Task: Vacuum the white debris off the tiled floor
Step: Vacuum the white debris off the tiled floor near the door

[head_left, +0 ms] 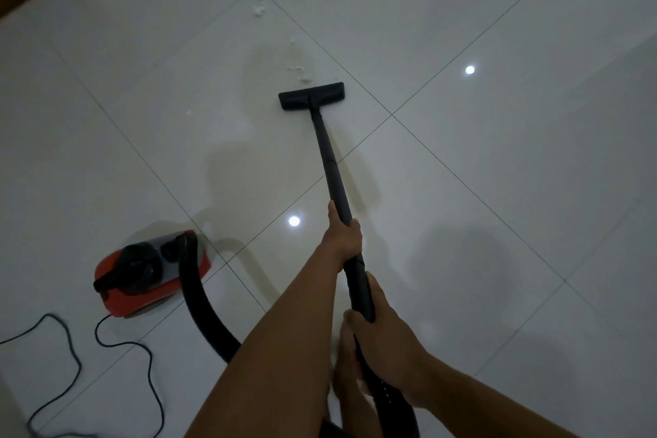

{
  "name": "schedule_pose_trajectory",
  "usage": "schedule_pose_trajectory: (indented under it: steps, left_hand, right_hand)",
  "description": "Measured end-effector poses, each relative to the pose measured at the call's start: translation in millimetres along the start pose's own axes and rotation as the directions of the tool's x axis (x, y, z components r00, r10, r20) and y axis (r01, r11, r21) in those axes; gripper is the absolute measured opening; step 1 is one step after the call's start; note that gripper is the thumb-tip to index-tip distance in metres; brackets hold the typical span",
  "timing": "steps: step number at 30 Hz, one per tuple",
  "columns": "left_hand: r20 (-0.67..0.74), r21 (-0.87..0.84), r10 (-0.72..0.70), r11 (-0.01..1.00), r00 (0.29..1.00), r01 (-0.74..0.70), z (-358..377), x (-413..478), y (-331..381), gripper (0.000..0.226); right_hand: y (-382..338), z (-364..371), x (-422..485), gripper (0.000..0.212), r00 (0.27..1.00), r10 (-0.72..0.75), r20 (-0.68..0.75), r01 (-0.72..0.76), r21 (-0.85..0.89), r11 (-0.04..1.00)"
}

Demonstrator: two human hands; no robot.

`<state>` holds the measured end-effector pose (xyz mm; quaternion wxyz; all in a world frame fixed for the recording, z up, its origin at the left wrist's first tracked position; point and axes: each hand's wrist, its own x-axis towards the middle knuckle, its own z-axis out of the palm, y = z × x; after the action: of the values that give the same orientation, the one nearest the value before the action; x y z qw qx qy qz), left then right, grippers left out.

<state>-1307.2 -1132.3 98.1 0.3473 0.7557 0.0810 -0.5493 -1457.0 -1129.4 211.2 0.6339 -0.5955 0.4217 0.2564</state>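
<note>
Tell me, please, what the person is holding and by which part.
The long black vacuum wand: the left grip clasps its midsection, and the right grip clasps its near end.

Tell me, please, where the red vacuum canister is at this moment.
In the head view, the red vacuum canister sits on the tiled floor at lower left, its black hose curving toward the person and its power cord looping below it.

No text, label, brand or number is legible, not even on the red-and-black plastic canister vacuum cleaner [142, 270].
</note>
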Motion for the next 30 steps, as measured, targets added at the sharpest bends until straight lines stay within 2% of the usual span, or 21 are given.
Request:
schedule_pose_trajectory:
  steps: [4, 7, 10, 14, 19, 25, 30]
  left_hand:
    - [-0.009, -0.024, 0.011, 1.000, 1.000, -0.011, -1.5, 6.0, 7.9, 0.072]
    - [-0.002, -0.021, 0.005, 1.000, 1.000, -0.005, -2.3, 8.7, 14.6, 0.072]
    - [0.003, -0.026, -0.010, 1.000, 1.000, 0.010, -2.8, 9.8, 28.6, 0.072]
    - [0.005, -0.038, -0.009, 0.999, 1.000, 0.009, -10.0, 20.6, 53.4, 0.073]
    - [-0.005, -0.037, -0.007, 0.999, 1.000, 0.007, -15.1, 40.3, 76.7, 0.073]
    - [-0.038, -0.070, -0.025, 0.997, 0.999, 0.022, 1.2, 49.9, 84.3, 0.073]
    - [-0.053, -0.127, -0.029, 0.992, 0.998, 0.022, 38.8, 41.5, 91.6, 0.071]
  right_hand:
    - [-4.4, -3.8, 8.0, 0.060, 1.000, -0.024, -0.006, 0.024, 0.044, 0.999]
    - [-4.5, -6.8, 13.5, 0.068, 1.000, -0.004, -0.012, 0.004, 0.020, 1.000]
    - [-19.3, -16.9, 13.2, 0.067, 1.000, 0.001, -0.004, -0.001, 0.043, 0.999]
    - [-55.6, -35.7, 14.2, 0.050, 0.999, -0.029, 0.021, 0.027, 0.120, 0.992]
    - [-75.7, -49.3, 31.6, 0.044, 1.000, -0.004, 0.030, 0.000, 0.124, 0.992]
    - [-68.5, -71.1, 39.3, 0.062, 0.998, 0.016, 0.062, -0.023, 0.110, 0.994]
    - [-57.0, -115.5, 20.3, 0.057, 0.994, 0.013, 0.107, -0.019, 0.056, 0.998]
